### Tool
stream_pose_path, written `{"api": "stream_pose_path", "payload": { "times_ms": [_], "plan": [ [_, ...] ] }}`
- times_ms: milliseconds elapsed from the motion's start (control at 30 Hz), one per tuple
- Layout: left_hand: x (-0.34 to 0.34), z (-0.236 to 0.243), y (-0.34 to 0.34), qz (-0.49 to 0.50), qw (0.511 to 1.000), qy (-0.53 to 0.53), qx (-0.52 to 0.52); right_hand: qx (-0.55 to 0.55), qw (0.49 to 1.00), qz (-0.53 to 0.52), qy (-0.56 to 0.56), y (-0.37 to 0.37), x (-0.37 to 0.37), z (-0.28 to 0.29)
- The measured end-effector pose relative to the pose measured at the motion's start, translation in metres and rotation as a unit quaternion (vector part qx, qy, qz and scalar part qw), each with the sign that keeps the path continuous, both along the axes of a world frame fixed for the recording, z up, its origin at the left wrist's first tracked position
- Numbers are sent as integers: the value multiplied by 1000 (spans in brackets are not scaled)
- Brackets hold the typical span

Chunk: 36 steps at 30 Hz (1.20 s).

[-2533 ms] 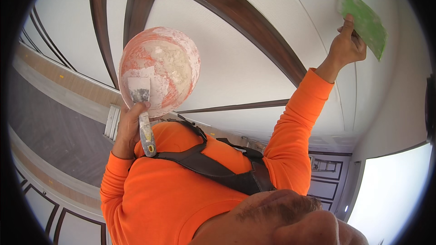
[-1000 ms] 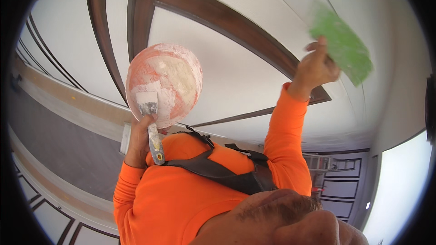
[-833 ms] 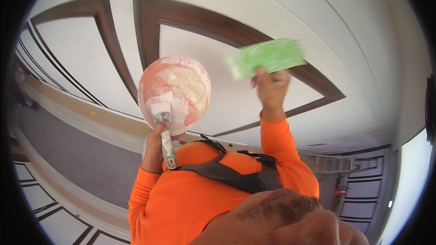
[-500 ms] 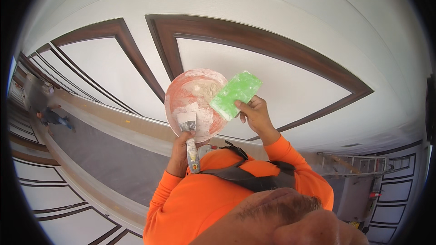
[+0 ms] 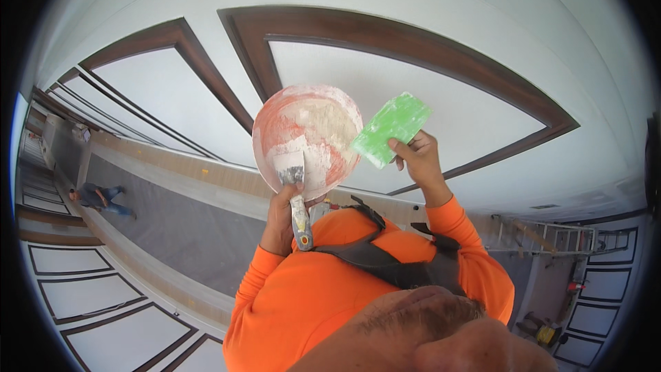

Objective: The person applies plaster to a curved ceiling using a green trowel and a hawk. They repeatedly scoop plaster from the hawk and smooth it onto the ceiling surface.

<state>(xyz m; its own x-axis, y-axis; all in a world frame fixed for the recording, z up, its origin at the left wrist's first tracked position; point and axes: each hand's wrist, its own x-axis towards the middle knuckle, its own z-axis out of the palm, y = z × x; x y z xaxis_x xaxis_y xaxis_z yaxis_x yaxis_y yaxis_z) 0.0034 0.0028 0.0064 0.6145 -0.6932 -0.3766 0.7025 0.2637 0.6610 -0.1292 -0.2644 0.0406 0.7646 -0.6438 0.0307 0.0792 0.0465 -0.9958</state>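
My left hand (image 5: 279, 219) is closed around a putty knife (image 5: 301, 223) and also grips the near rim of a round reddish bowl (image 5: 270, 124). The knife's blade lies against the inside of the bowl, its grey, smeared handle pointing down toward me. Pale filler paste (image 5: 329, 124) coats the bowl's inside, thickest on the far right. To the right of the bowl, my right hand (image 5: 421, 160) pinches a flat green spreader (image 5: 392, 127) between thumb and fingers. White paste smears its face and edges. The spreader is close to the bowl's right rim.
Ahead stands a white wall panel (image 5: 385, 79) framed by dark brown moulding (image 5: 413, 38). Far to the left, a person (image 5: 100, 198) is on the grey-covered floor (image 5: 179, 224). A ladder (image 5: 551, 235) and a yellow object (image 5: 546, 335) are at the right.
The spreader and my right hand have moved right and slightly up, away from over the bowl's rim. The bowl is slightly higher in view. The distant person shows more clearly, farther right.
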Motion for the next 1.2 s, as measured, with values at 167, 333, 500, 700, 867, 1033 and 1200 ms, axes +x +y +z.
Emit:
{"api": "stream_pose_path", "payload": {
  "times_ms": [167, 333, 500, 700, 867, 1033, 1200],
  "plan": [
    [-2, 4, 3, -2, 1000, 13, 8, -34, 997, -64, -1, -6, -9, 6],
    [2, 4, 1, -14, 999, 26, -16, -5, 997, -50, -54, 8, -4, 11],
    [-4, -3, 1, 18, 1000, 18, -6, -27, 999, -18, -27, -6, -9, -6],
    [-1, 2, 7, -25, 998, 47, 19, 25, 997, -50, -52, -11, -13, -5],
    [-2, -3, 5, -6, 998, 46, 44, 60, 996, 1, -72, 7, 1, -27],
    [-7, 8, 6, -5, 997, 59, 40, 24, 997, -27, -64, -13, -14, -27],
    [-3, -5, 2, 2, 999, 36, 13, -8, 990, -57, -126, -9, -3, -1]
  ]
}}
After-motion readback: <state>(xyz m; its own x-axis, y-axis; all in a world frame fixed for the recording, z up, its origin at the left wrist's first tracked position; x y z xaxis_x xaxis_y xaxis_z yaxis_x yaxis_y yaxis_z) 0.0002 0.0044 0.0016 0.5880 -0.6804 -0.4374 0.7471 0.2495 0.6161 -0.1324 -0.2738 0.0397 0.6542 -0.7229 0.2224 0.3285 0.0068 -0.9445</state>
